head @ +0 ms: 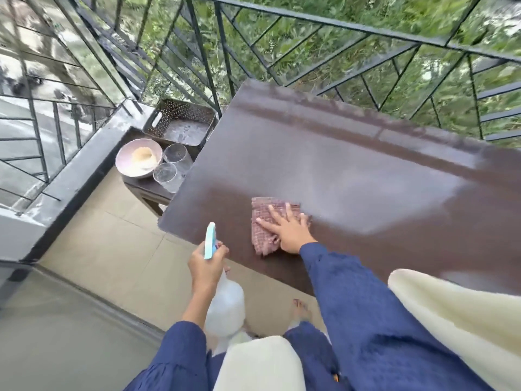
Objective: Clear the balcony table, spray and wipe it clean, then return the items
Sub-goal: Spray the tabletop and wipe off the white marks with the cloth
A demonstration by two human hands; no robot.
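The dark brown balcony table (352, 153) fills the middle and right of the view, its top bare apart from a checked pink cloth (263, 221) near its front left corner. My right hand (286, 228) lies flat on that cloth, fingers spread. My left hand (207, 263) holds a white spray bottle (224, 306) with a light blue nozzle, just off the table's front left edge, above the floor.
A low dark side table (152, 186) at the left carries a pink bowl (138, 160), two clear glasses (174, 155) and a perforated metal tray (183, 122). Black railing (310, 24) borders the balcony behind the table. Beige floor tiles (112, 238) lie to the left.
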